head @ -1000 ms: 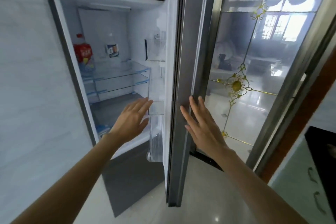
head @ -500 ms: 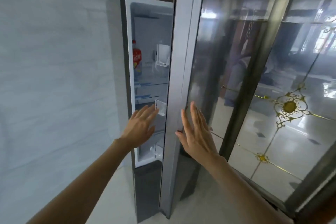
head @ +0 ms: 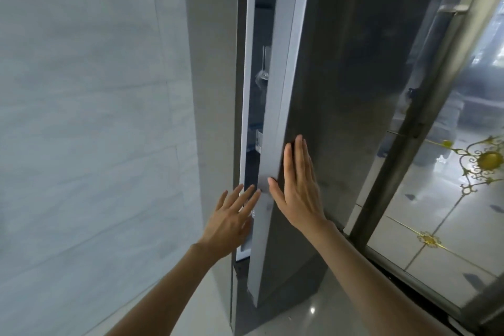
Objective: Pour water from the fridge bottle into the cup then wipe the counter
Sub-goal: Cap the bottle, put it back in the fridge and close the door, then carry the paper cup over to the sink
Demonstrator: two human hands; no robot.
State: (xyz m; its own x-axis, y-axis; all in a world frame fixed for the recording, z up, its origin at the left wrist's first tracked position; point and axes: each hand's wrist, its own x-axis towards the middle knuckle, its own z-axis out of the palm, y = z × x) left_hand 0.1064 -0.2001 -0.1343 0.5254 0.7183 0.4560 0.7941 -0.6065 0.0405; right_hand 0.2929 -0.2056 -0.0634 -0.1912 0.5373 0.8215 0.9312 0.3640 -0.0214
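Since a second ago your fridge door (head: 341, 90) has swung nearly closed; only a narrow gap at 12 o'clock shows the white interior (head: 249, 90), and the red-labelled bottle seen earlier is now hidden. Pale tiled wall (head: 90, 117) fills 9 o'clock, the glass partition (head: 450, 172) 3 o'clock. Your right hand (head: 298, 191) lies flat on the door face, fingers straight. Your left hand (head: 231, 218) spreads, fingers straight, holding nothing, at the door's edge; contact unclear.

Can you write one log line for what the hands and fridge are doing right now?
fridge door: nearly shut | right hand: flat on door | left hand: open at gap
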